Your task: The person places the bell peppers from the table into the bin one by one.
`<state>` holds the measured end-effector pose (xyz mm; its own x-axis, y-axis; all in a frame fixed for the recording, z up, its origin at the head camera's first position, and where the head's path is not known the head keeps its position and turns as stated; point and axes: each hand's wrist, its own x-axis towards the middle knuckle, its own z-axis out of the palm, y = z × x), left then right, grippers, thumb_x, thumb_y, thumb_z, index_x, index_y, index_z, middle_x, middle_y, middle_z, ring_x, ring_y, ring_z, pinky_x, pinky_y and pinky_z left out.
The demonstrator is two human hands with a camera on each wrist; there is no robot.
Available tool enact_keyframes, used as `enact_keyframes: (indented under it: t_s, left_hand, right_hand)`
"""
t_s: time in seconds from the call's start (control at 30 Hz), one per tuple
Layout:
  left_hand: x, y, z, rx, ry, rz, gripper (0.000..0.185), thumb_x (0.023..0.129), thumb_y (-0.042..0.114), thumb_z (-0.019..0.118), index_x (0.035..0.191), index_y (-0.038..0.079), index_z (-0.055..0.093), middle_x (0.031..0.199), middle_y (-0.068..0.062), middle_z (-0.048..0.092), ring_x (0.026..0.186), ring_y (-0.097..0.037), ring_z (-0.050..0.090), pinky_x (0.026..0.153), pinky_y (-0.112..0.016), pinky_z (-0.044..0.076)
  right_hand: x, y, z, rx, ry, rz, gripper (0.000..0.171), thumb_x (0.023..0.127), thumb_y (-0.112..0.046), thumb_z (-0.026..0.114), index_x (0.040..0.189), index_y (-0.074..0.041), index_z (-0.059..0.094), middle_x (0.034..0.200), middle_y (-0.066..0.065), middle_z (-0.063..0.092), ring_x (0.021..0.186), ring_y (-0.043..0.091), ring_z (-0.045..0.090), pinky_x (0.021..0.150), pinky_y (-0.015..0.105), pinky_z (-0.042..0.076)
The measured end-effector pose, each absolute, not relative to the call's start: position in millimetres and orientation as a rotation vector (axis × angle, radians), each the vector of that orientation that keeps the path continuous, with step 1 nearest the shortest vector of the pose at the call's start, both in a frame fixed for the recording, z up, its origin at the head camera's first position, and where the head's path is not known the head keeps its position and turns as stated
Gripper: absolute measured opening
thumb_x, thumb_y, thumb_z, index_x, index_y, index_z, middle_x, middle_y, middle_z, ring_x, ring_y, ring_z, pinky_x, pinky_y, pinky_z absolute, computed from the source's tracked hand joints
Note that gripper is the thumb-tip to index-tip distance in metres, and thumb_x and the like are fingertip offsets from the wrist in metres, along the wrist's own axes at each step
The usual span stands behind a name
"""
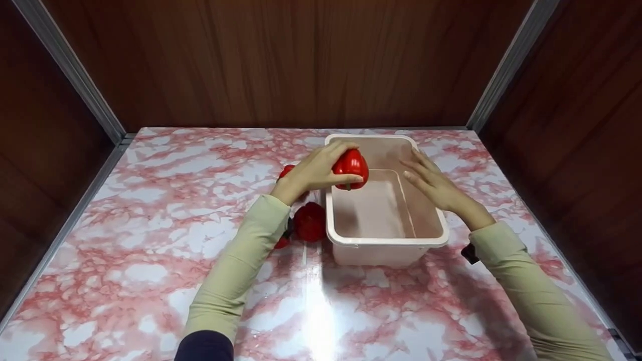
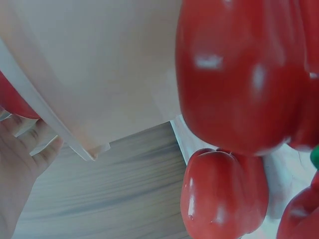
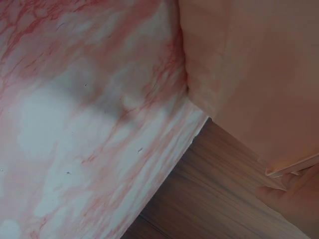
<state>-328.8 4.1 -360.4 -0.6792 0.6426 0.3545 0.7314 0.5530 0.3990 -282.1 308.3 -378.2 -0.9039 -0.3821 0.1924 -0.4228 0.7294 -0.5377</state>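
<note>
My left hand (image 1: pixel 354 161) grips a red bell pepper (image 1: pixel 353 169) from above and holds it over the left rim of a pale pink plastic tub (image 1: pixel 386 241). In the left wrist view this pepper (image 2: pixel 239 74) fills the upper right, close beside the tub's wall (image 2: pixel 99 74). My right hand (image 1: pixel 419 170) lies with straight fingers on the tub's right rim and holds nothing. The tub's inside looks bare. In the right wrist view the tub's outer wall (image 3: pixel 249 74) stands on the marble top.
Two more red peppers (image 1: pixel 310 221) (image 1: pixel 287 171) lie on the pink-and-white marble table (image 1: pixel 150 225) just left of the tub, one partly behind my left arm; one of them (image 2: pixel 224 194) shows below the held pepper. Wooden walls (image 1: pixel 301 60) close in the back and sides.
</note>
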Motion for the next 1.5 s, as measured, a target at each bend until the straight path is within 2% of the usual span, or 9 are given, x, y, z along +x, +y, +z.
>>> enact_keyframes:
  t_s: [0.37, 0.6, 0.97, 1.17, 1.4, 1.5]
  left_hand:
    - [-328.6, 5.4, -362.2, -1.163, -2.65, -0.815, 0.074, 0.075, 0.068, 0.057, 0.135, 0.028, 0.041, 0.132, 0.007, 0.046, 0.114, -0.015, 0.048, 0.092, -0.036, 0.045]
    - [-330.2, 7.7, -365.1, -1.178, -2.638, -0.778, 0.074, 0.076, 0.068, 0.057, 0.135, 0.026, 0.042, 0.13, 0.005, 0.047, 0.114, -0.014, 0.049, 0.094, -0.033, 0.044]
    - [-330.8, 10.6, -366.3, -1.174, -2.652, -0.775, 0.075, 0.075, 0.07, 0.055, 0.135, 0.027, 0.042, 0.131, 0.006, 0.047, 0.115, -0.013, 0.049, 0.095, -0.034, 0.043]
    - [-330.7, 11.4, -366.5, -1.179, -2.656, -0.789, 0.075, 0.075, 0.07, 0.055, 0.135, 0.027, 0.041, 0.131, 0.005, 0.047, 0.116, -0.014, 0.048, 0.096, -0.036, 0.043]
    - [-332.0, 10.6, -363.3, -1.213, -2.577, -0.903, 0.063, 0.085, 0.059, 0.053, 0.136, 0.023, 0.042, 0.132, 0.001, 0.048, 0.116, -0.018, 0.051, 0.096, -0.034, 0.043]
    - [-330.5, 9.4, -358.9, -1.219, -2.552, -0.935, 0.062, 0.086, 0.06, 0.05, 0.136, 0.026, 0.041, 0.134, 0.004, 0.046, 0.116, -0.017, 0.05, 0.094, -0.033, 0.044]
  right_hand:
    - [-282.0, 308.1, -378.3, 0.664, -2.858, 0.933, 0.049, 0.098, -0.042, 0.039, 0.14, -0.017, 0.042, 0.155, 0.009, 0.008, 0.142, 0.028, -0.001, 0.109, 0.06, 0.005]
    - [-282.8, 308.4, -379.7, 0.662, -2.864, 0.923, 0.051, 0.098, -0.042, 0.038, 0.14, -0.015, 0.041, 0.155, 0.012, 0.009, 0.141, 0.034, 0.0, 0.108, 0.061, 0.005]
    - [-282.2, 309.0, -379.6, 0.637, -2.871, 0.921, 0.049, 0.098, -0.043, 0.039, 0.14, -0.018, 0.042, 0.156, 0.008, 0.008, 0.142, 0.03, -0.002, 0.109, 0.061, 0.005]
    - [-283.1, 308.6, -379.3, 0.646, -2.865, 0.927, 0.05, 0.097, -0.043, 0.039, 0.14, -0.016, 0.042, 0.156, 0.009, 0.008, 0.142, 0.03, -0.002, 0.108, 0.061, 0.004]
    - [-282.4, 308.3, -380.0, 0.652, -2.862, 0.924, 0.051, 0.097, -0.043, 0.04, 0.14, -0.016, 0.042, 0.156, 0.008, 0.009, 0.142, 0.029, -0.002, 0.108, 0.061, 0.005]
    - [-282.4, 309.3, -379.9, 0.657, -2.86, 0.935, 0.051, 0.097, -0.042, 0.04, 0.14, -0.015, 0.042, 0.155, 0.009, 0.009, 0.142, 0.03, -0.003, 0.108, 0.061, 0.004]
